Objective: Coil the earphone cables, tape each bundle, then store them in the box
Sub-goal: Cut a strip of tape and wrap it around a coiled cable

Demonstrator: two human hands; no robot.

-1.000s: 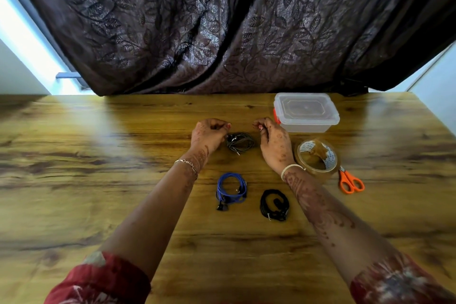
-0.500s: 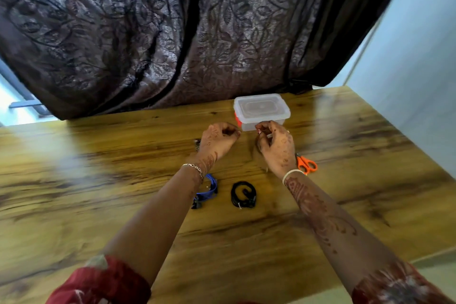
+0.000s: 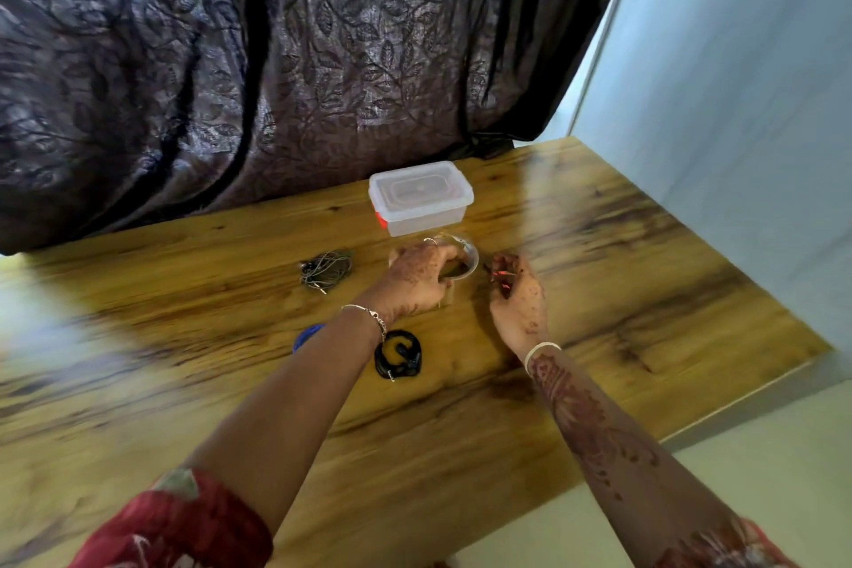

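Wooden table: left hand fingers grip tape roll; right hand pinches orange scissors; no writing legible

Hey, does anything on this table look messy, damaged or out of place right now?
Nothing stands out. Three coiled earphone bundles, grey, black and blue, lie apart on the table; the box sits lidded and upright.

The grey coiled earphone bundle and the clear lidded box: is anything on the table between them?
No. In the head view, only bare wooden table separates the grey coiled earphone bundle from the clear lidded plastic box.
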